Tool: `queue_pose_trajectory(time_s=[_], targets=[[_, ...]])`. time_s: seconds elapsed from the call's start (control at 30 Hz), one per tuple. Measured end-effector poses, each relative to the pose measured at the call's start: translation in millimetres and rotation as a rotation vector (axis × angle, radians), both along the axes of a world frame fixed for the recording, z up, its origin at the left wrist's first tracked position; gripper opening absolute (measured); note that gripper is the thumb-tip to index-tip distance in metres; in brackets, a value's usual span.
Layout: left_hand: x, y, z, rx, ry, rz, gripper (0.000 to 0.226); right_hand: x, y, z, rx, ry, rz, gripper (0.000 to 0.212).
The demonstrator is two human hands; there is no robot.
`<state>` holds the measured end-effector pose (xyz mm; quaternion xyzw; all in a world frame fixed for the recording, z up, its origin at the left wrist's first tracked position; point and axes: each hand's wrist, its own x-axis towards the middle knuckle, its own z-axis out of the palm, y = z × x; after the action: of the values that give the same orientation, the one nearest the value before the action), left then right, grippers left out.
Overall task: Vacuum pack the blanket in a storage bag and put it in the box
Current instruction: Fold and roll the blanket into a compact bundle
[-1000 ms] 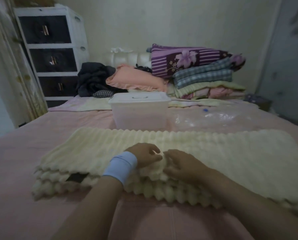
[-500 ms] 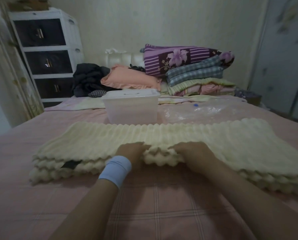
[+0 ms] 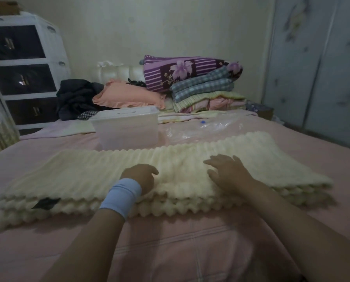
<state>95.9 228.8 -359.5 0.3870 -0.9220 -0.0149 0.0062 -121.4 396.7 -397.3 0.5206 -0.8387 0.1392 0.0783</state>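
Pink bed [image 3: 170, 251] fills the room, and the folded blanket [image 3: 88, 176] lies along its near edge. It looks soft, fluffy and floppy. One right hand [image 3: 225, 171] rests wide on top; the left hand [image 3: 141, 177] curls there, and I cannot tell if it grips. Best to scoop under the folded edge.

Bare pink bedsheet [image 3: 170, 241] lies nearside of the folded blanket [image 3: 78, 176]; beyond it, the lidded box [image 3: 127, 131] and plastic bag [image 3: 200, 131] block passage.

blanket [image 3: 84, 176] folded on bed [image 3: 180, 247] | left hand [image 3: 142, 177] curled on it — grip unclear | right hand [image 3: 229, 172] flat, fingers spread
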Motion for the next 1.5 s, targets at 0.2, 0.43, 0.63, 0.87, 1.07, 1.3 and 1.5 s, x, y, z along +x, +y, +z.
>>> queue_pose_trajectory(time_s=[0.2,0.43,0.63,0.87,1.07,1.3,1.5], targets=[[-85.1,70.4,-4.1,-0.114,0.240,-0.302,0.043,-50.5,64.9,-31.4,0.367,-0.287,-0.283,0.078],[-175.6,97.1,-53.2,0.118,-0.204,-0.399,0.069,-93.1,102.6,-17.3,-0.133,-0.316,-0.292,0.038],[-228.1,121.9,-7.7,-0.084,-0.137,-0.343,0.048,-138.8,134.0,-23.8,-0.033,-0.184,-0.618,0.063],[-275.8,138.8,-63.9,0.163,-0.092,-0.466,0.060,-156.0,147.5,-31.3,0.025,-0.528,-0.766,0.102],[-268.8,123.4,-58.8,0.216,-0.042,-0.519,0.065,-143.8,137.1,-13.3,-0.227,-0.788,-0.730,0.069],[-202.8,112.0,35.0,0.897,0.775,-0.373,0.041,-80.4,96.5,45.2,-0.616,-0.794,-0.319,0.057],[-131.8,63.6,48.3,1.108,0.777,-0.157,0.046,1.3,31.6,57.0,-0.187,-0.386,0.033,0.061]])
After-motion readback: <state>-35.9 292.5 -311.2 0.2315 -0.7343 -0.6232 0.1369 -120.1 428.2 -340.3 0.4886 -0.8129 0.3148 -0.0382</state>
